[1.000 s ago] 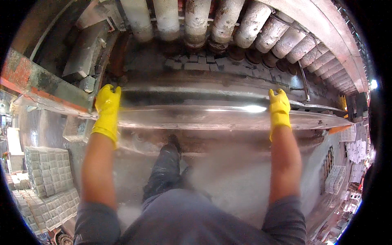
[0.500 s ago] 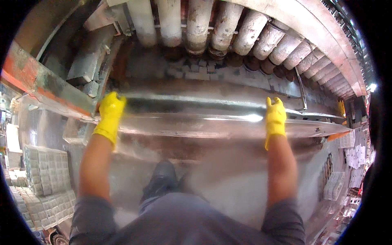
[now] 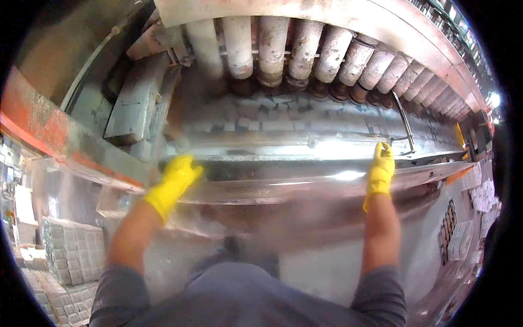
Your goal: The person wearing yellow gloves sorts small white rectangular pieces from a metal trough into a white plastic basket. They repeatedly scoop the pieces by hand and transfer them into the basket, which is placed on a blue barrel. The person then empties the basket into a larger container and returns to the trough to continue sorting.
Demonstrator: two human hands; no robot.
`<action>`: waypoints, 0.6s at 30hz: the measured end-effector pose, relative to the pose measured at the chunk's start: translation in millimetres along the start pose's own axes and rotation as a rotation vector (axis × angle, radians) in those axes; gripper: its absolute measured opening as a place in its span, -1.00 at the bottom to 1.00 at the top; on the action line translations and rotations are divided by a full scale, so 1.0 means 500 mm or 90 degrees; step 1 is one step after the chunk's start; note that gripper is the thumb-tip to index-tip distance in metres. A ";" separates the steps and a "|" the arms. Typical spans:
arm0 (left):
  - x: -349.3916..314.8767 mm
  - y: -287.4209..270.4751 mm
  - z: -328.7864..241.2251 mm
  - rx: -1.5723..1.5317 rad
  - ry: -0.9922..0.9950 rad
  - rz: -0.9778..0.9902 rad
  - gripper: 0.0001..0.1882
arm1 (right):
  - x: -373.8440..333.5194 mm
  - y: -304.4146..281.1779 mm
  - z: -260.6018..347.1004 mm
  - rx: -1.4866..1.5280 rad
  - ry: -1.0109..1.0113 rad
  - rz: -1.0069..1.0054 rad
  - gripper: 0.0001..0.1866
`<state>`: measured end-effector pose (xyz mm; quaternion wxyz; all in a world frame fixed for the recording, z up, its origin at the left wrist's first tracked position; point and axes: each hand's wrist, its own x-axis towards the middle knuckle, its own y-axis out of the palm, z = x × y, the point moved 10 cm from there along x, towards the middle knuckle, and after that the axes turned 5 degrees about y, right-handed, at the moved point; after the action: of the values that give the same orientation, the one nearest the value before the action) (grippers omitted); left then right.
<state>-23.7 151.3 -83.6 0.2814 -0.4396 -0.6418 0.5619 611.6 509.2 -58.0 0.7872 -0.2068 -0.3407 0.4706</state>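
Note:
Both my hands wear yellow rubber gloves. A long, wet, shiny strip (image 3: 261, 150) lies crosswise ahead of me, over the near side of a machine bed; I cannot tell its material. My left hand (image 3: 180, 177) hovers at its near edge towards the left, fingers bent and apart, nothing between them. My right hand (image 3: 379, 174) stands upright near the strip's right part. Its bent fingertips reach the strip's edge with a small gap between thumb and fingers. Below the strip runs a metal rail (image 3: 245, 193) along the machine's front.
Beyond the strip, the wet bed (image 3: 283, 111) carries pale flat pieces. A row of thick, worn cylinders (image 3: 272, 49) hangs over it under a curved beam (image 3: 305, 8). A metal block (image 3: 136, 106) and an orange-edged beam (image 3: 60, 125) stand left. Stacked crates (image 3: 73, 248) are at lower left.
The view has shifted, and the strip now lies farther over the bed, flatter and brighter. My left hand has come off its left end and moved right; my right hand remains near it.

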 end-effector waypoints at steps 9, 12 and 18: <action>0.087 0.056 -0.044 -0.014 0.239 -0.084 -0.26 | -0.060 -0.068 -0.022 -0.240 0.131 0.007 -0.39; 0.147 0.097 -0.057 0.034 0.216 -0.040 -0.20 | -0.067 -0.087 -0.053 -0.260 0.091 0.036 -0.43; 0.351 0.204 -0.084 0.042 0.175 -0.096 -0.14 | -0.094 -0.082 -0.046 -0.166 0.100 0.034 -0.44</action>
<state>-42.5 323.9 -197.0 0.4225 -0.4533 -0.6097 0.4943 637.7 448.6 -63.4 0.7650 -0.3528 -0.3306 0.4254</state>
